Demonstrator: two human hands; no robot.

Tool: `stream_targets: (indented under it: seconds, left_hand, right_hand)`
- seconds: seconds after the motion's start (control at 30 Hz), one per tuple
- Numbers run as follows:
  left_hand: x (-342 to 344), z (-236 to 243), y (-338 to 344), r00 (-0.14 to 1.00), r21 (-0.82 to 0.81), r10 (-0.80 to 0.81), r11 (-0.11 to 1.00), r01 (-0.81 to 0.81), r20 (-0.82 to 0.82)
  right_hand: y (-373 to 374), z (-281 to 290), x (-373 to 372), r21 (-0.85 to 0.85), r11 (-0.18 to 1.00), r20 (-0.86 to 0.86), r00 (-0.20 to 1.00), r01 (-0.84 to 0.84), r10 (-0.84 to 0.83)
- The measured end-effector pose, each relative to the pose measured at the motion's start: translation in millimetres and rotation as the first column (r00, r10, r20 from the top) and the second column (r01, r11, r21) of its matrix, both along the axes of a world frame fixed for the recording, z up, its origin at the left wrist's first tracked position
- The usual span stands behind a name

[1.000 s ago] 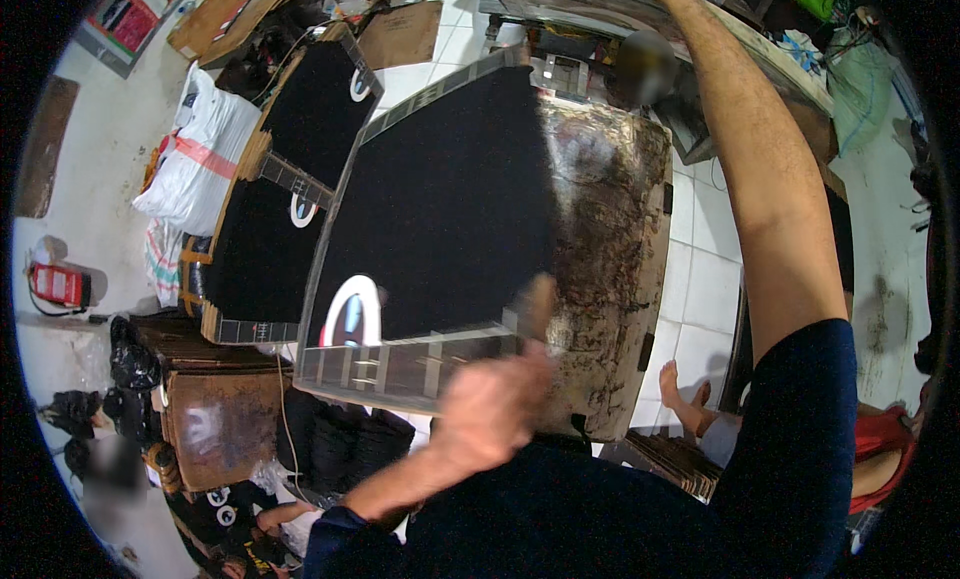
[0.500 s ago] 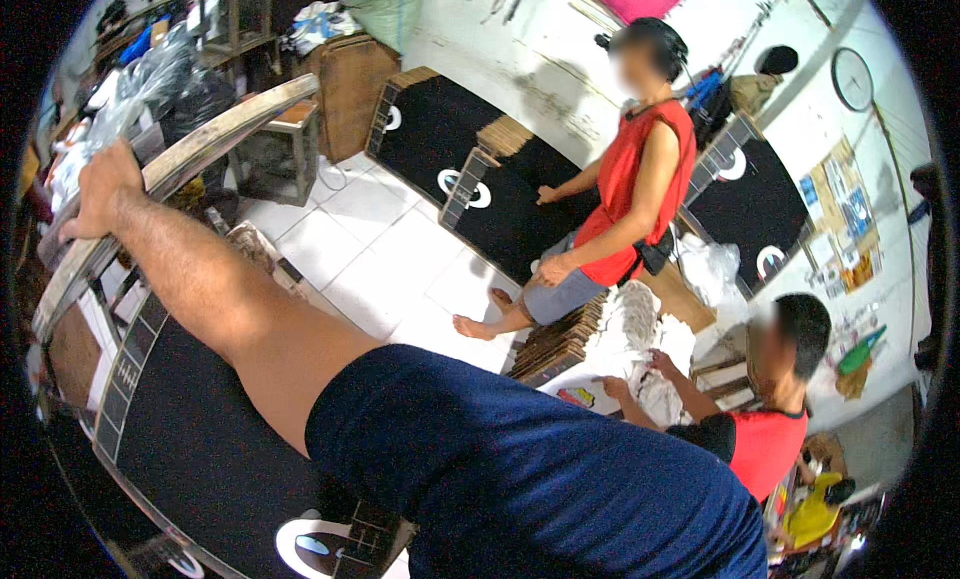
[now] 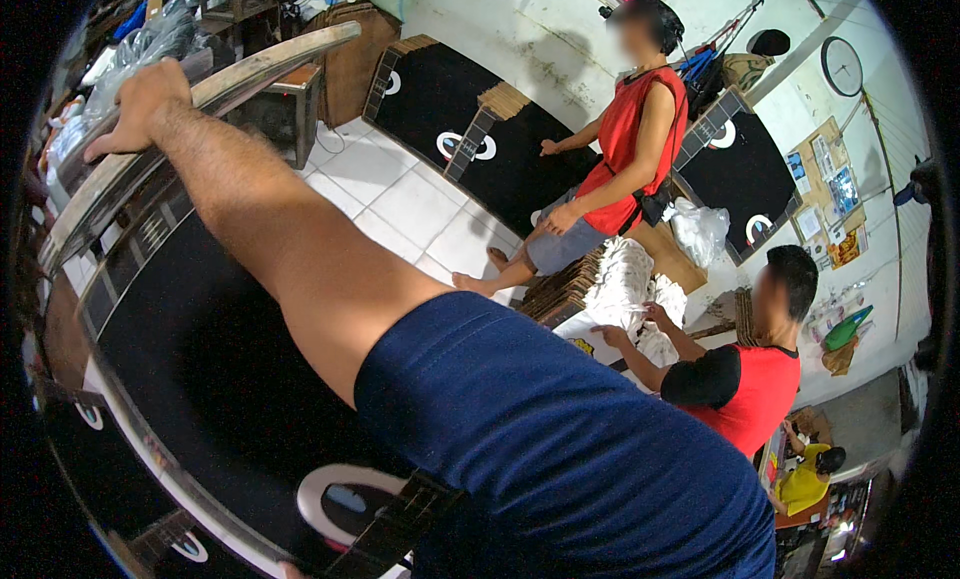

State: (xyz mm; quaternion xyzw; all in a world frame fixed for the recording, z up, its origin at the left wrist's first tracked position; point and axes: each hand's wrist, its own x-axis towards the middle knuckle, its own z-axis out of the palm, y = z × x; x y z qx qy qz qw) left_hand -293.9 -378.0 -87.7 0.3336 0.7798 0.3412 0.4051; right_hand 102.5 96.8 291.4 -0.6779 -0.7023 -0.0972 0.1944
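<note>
Gripping with closed fingers, my right hand (image 3: 140, 104) holds the top edge of the grey frame (image 3: 250, 71), while the black printed sheet (image 3: 200, 379) lies below that grip on the surface, and my left hand I cannot see clearly.

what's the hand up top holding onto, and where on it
The right hand rests palm-down on the long pale frame bar, gripping its upper edge above the black printed sheet. The left hand is out of view.
</note>
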Motion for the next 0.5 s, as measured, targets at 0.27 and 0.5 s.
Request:
stream_targets:
  seconds: [0.27,0.5]
  left_hand:
    - [30.9,2.2,-32.9,0.992,-0.024,0.030,0.999,-0.027,0.120]
    - [20.6,29.7,-78.3,0.999,0.031,-0.046,0.998,0.045,0.017]
  right_hand:
    - [-25.0,13.3,2.3,-0.022,0.999,0.089,0.995,0.043,-0.041]
    - [-30.6,33.2,20.3,0.044,0.997,-0.050,0.997,-0.062,0.064]
